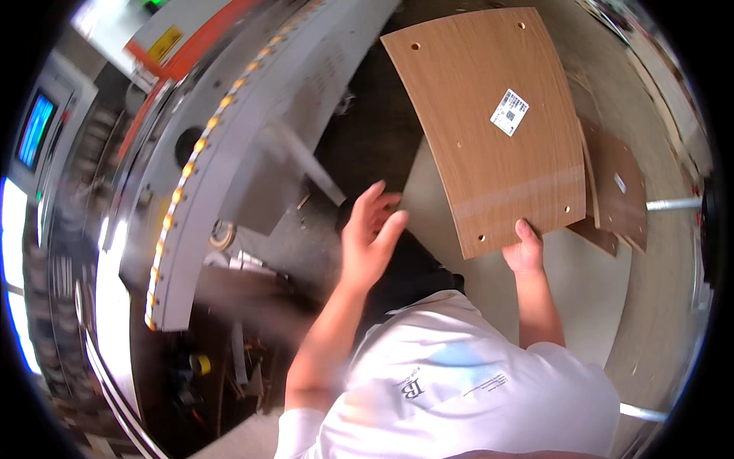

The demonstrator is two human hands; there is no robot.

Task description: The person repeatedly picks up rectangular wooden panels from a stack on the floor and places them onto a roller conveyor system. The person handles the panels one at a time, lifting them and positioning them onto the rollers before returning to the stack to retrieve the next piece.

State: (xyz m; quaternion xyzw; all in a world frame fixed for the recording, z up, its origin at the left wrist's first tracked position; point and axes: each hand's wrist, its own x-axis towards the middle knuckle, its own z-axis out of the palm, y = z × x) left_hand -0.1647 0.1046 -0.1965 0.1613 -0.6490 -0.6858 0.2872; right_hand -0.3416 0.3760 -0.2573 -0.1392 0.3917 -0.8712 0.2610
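My right hand (525, 246) grips the near edge of a brown wood-grain panel (489, 153), its thumb on top and the fingers hidden underneath. Round holes sit near the panel's corners, and a white label (510, 112) is stuck on its face. To the left of the panel, my left hand (371, 233) is raised in front of my body, fingers apart and a little curled, with nothing in it.
On the left runs a long grey machine (252, 130) with a row of yellow rollers (189, 170) along its edge. A lit screen (36, 130) stands at the far left. More brown panels (615, 183) lie to the right, beyond the held one. A tape roll (222, 235) sits below the machine.
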